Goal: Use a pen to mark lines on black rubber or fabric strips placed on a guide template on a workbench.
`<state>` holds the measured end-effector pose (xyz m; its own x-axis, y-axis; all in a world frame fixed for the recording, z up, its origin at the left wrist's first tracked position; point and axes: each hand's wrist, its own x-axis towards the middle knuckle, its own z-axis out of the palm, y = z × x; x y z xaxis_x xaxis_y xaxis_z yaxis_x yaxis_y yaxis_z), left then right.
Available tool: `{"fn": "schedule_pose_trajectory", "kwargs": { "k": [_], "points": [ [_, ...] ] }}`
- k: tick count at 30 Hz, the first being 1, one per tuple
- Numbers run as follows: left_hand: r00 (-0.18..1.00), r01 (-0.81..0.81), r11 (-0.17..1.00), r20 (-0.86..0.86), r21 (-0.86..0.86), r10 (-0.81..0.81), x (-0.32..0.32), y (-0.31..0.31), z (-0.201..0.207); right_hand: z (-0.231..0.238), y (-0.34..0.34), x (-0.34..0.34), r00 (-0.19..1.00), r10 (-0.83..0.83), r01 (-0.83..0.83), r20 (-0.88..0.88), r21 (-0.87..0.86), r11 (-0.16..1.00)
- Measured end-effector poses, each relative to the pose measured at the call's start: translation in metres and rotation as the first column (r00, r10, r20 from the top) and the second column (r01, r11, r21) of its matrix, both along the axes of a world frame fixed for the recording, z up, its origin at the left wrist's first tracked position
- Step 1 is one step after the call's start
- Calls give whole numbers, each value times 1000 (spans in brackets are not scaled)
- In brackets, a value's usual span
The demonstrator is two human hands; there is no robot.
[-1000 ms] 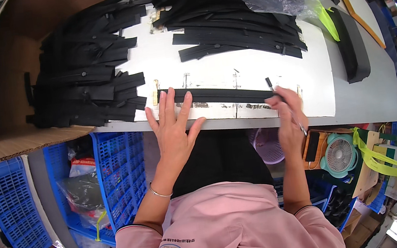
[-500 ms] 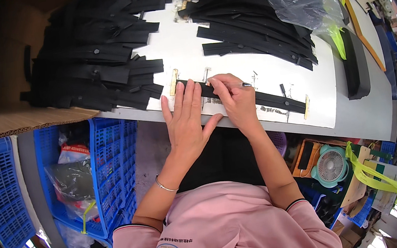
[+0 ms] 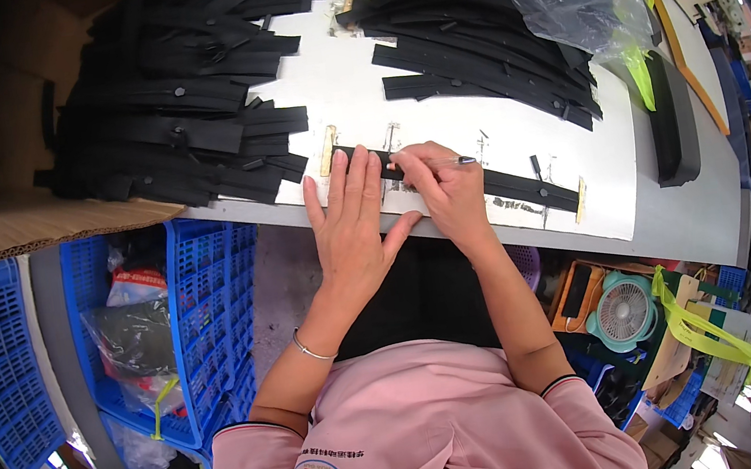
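Grey tabletop (image 3: 697,225) carries a white board (image 3: 610,196), where a black strip (image 3: 526,188) lies flat, apparently already lined up between two yellowish end pieces (image 3: 581,201). The left hand (image 3: 350,223) lies open, its fingers on the strip's left end, gripping nothing; the right hand (image 3: 453,191) has a narrow grip, holding a pen (image 3: 462,159) above the strip. Work on this strip seems under way; whether it bears marks is too small to tell. Further out lie a left pile (image 3: 163,130) and a far pile (image 3: 462,24) of similar strips; which are finished, I cannot tell.
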<state>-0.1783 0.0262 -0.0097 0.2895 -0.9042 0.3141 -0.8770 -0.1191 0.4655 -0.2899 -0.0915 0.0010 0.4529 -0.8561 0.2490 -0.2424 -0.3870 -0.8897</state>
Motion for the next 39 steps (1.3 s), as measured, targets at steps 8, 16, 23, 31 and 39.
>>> {"fn": "schedule_pose_trajectory", "kwargs": {
  "k": [8,16,23,31,39],
  "points": [
    [1000,4,1000,6,3,-4,-1,-1,3,5,0,-4,994,96,-95,-59,11,995],
    [999,34,998,-10,56,-34,-2,-1,5,7,-1,-15,988,147,-146,-49,20,989],
    [999,20,999,30,48,-21,-2,-2,3,21,-12,-81,977,-202,202,65,4,979],
    [1000,16,996,-3,89,-16,-13,-5,12,7,-21,-94,969,-245,245,-24,6,969],
    [958,274,954,-120,121,-260,-67,-17,13,5,-19,-91,977,-212,212,-19,-3,977]
  ]
}}
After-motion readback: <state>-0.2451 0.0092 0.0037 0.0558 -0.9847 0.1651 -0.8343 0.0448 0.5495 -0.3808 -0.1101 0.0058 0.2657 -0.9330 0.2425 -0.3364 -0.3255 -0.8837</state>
